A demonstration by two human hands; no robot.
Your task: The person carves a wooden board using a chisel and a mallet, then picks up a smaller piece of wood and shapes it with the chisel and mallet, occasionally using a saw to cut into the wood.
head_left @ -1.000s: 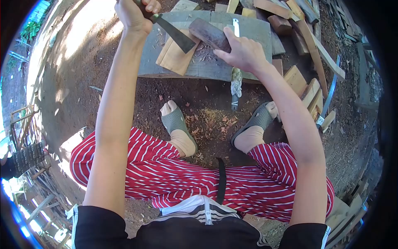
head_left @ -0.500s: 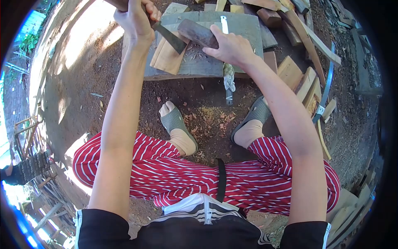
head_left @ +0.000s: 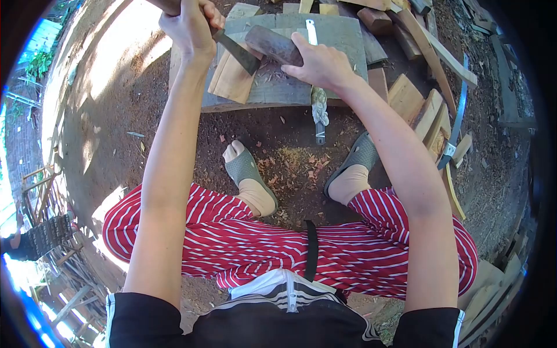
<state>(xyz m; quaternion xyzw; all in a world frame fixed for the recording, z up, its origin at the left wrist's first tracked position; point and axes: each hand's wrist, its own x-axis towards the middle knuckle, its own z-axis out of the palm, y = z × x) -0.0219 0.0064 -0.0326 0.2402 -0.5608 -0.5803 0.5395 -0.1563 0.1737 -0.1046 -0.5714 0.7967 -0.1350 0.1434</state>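
My left hand (head_left: 188,32) is closed round the handle of a broad-bladed chisel (head_left: 241,55), near the top edge. The dark flat blade slants down to the right, its end over a pale wooden board (head_left: 232,81). My right hand (head_left: 322,64) grips a dark, rounded wooden block (head_left: 272,45), with thumb and forefinger at its near end. The block's other end points at the chisel, just right of the blade. Both hands are over a low wooden bench (head_left: 342,35) strewn with shavings. Beneath my right hand runs a metal strip (head_left: 312,32) with a wrapped part (head_left: 319,107).
Offcuts and wooden pieces (head_left: 406,98) lie heaped right of the bench, with a curved blue blade (head_left: 461,110) among them. My sandalled feet (head_left: 249,174) stand on dirt with wood chips (head_left: 296,162). A stick pile and a partly visible person (head_left: 20,243) are at far left.
The view has shifted very slightly. Both hands keep their grips, and the chisel and block stay in nearly the same place.
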